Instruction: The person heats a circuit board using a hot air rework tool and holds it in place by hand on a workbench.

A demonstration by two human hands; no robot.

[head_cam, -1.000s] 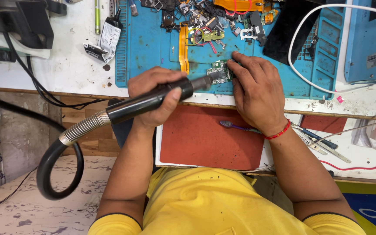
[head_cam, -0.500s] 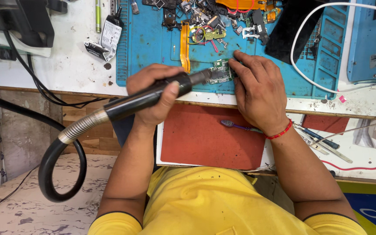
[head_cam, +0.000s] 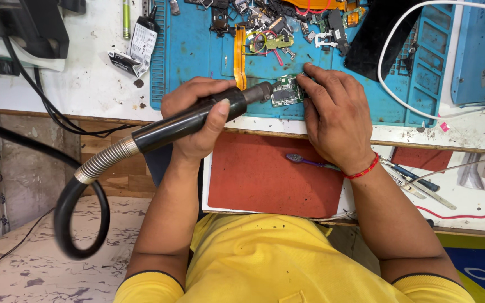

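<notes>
The left hand (head_cam: 197, 120) is closed around the black handle of a hot-air wand (head_cam: 192, 119), thumb laid along the top, its metal nozzle aimed at a small green circuit board (head_cam: 286, 91) that lies on the blue mat (head_cam: 197, 56) near the front edge of the worktop (head_cam: 85, 90). The right hand (head_cam: 335, 115) presses down on the board's right edge with bent fingertips, pinning rather than lifting it. The board looks light, thin, stiff and fragile (probably hot near the nozzle too), so its bare edges seem the safest place to hold; the wand looks rigid, tugged by its ribbed hose (head_cam: 79, 202), and is best gripped mid-handle. Fingers cover the board's right side, its components are too small to tell apart, and the nozzle tip's exact gap from the board cannot be judged. Beyond lie a heap of loose parts (head_cam: 276, 22), a white cable (head_cam: 399, 50) and a red pad (head_cam: 265, 174)
</notes>
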